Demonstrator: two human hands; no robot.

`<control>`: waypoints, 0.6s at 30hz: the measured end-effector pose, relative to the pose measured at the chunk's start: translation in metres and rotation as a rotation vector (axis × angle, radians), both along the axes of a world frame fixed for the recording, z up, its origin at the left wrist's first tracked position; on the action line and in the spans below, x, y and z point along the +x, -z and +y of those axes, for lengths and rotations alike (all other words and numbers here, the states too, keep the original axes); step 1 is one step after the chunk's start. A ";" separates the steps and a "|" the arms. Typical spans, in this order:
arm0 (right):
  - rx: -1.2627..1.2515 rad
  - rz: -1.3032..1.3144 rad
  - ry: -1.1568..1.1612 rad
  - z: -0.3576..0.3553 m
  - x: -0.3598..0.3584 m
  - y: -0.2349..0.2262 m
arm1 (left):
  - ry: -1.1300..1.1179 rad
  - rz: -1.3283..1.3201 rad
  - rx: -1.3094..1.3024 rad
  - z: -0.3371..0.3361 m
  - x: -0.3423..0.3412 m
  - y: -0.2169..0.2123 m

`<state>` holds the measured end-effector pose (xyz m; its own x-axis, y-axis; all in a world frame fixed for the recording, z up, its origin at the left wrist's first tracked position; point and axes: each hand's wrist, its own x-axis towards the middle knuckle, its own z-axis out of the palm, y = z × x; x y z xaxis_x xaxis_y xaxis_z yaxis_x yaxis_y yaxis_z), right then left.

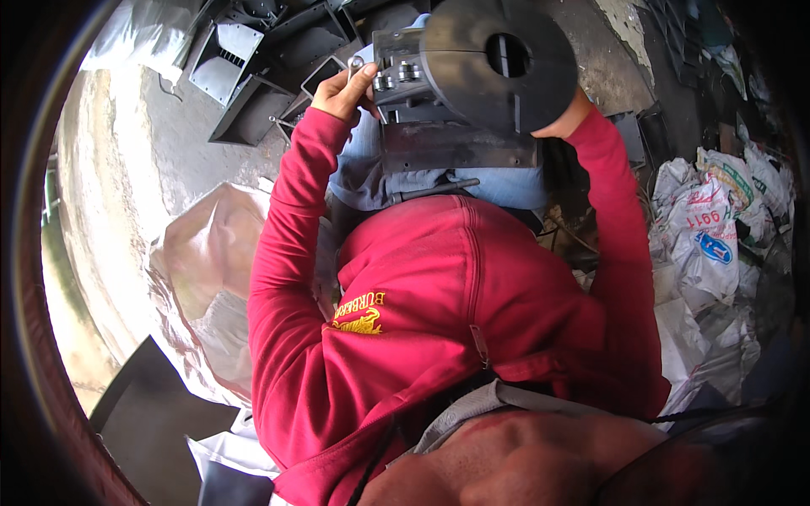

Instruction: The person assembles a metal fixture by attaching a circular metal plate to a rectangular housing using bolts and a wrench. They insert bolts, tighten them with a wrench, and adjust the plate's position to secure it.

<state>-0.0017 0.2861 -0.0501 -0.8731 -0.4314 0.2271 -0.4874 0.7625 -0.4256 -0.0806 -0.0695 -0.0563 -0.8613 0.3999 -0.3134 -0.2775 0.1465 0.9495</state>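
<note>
Handling as rigid and probably heavy, the disc (547, 63) suits a rim hold, your left fingers (364, 78) pinching a metal tool (355, 63), the grip of your right fingers (553, 128) unclear.

Yellow lettering (359, 301) marks the red jacket (405, 257), and red print (704, 219), apparently digits, a white sack (686, 249).

Crumpled white sacks (709, 232), dark open boxes (246, 116), pale sheeting (139, 35), perhaps plastic, dark panel (156, 422)
</note>
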 end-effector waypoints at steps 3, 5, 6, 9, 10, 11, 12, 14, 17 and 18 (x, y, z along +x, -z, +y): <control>-0.016 -0.065 -0.019 0.006 -0.006 0.009 | 0.008 0.049 0.035 0.005 -0.005 0.004; -0.001 -0.032 -0.053 0.000 -0.006 0.000 | 0.016 -0.028 0.017 0.008 -0.012 0.003; 0.001 -0.016 -0.064 -0.007 -0.004 -0.008 | -0.014 -0.070 0.034 0.009 -0.015 0.008; 0.013 -0.023 -0.063 -0.013 -0.003 -0.018 | -0.045 -0.077 0.063 0.015 -0.025 0.022; 0.017 -0.026 -0.061 -0.013 -0.003 -0.019 | -0.044 -0.061 0.069 0.016 -0.027 0.026; 0.017 -0.029 -0.061 -0.012 -0.002 -0.018 | -0.064 -0.058 0.097 0.017 -0.027 0.028; 0.016 -0.037 -0.059 -0.011 -0.004 -0.017 | -0.084 -0.055 0.125 0.018 -0.026 0.028; 0.017 -0.055 -0.050 -0.009 -0.003 -0.017 | -0.079 -0.071 0.118 0.017 -0.029 0.030; 0.020 -0.078 -0.030 -0.003 -0.001 -0.016 | -0.056 -0.067 0.136 0.015 -0.028 0.031; 0.021 -0.086 -0.024 -0.001 -0.001 -0.016 | -0.049 -0.042 0.167 0.014 -0.030 0.041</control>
